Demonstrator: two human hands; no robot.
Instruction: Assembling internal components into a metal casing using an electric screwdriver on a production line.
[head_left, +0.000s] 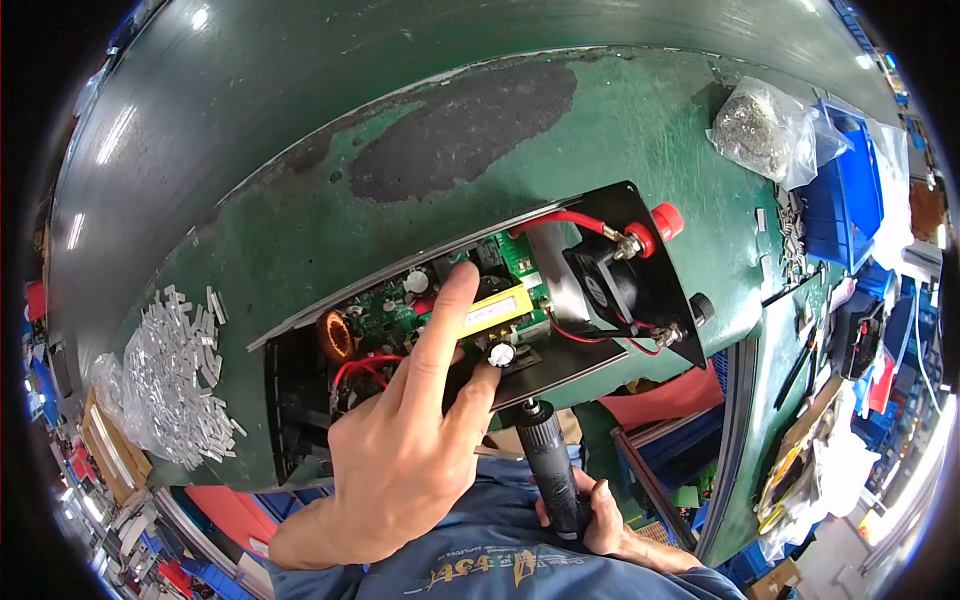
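An open black metal case (560, 372) lies slanted on the bench, with a green circuit board (522, 256) inside. My left hand (400, 450) reaches over it, index finger stretched beside the yellow-wrapped transformer (497, 312) and thumb by a white-topped capacitor (501, 355). The other left fingers are partly hidden. In my right hand (598, 518) is a black electric screwdriver (548, 465), held upright against the near side wall of the case. A fan (600, 290) and a red terminal (650, 232) sit at the right end panel. A copper coil (336, 336) shows at the left.
A pile of small metal pieces (180, 370) lies at the left. A plastic bag of small parts (752, 128) and blue bins (842, 195) stand at the far right. Loose metal clips (790, 235) lie near them. Below the bench edge hangs a red sheet (668, 400).
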